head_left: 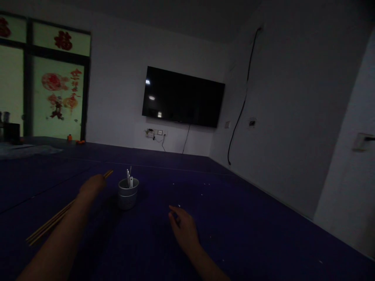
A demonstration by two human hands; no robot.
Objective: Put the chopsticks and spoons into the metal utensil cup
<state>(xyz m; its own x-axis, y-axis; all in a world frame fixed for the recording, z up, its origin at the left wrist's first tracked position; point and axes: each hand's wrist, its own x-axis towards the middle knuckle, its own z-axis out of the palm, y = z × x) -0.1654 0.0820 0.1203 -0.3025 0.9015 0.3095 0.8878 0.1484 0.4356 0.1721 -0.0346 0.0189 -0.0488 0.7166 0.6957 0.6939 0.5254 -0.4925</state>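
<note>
My left hand (93, 188) is closed around a small bundle of wooden chopsticks (49, 222). Their short ends poke out past the hand, and the long ends slant down to the lower left over the purple tabletop (152, 242). Just right of that hand stands a grey cup (127, 197), upright, with a few slim white and metallic utensils (129, 180) in it. My right hand (184, 228) is held low over the table with its thumb and index finger apart and nothing visible in it. A tiny white scrap (179, 205) lies by its fingertips.
More small white specks (206, 184) are scattered across the table. At the far left lie a clear plastic sheet (29, 151), a dark box (11, 132) and small orange items (79, 142). Behind, a television (183, 97) hangs on the wall; a black cable (242, 105) dangles at right.
</note>
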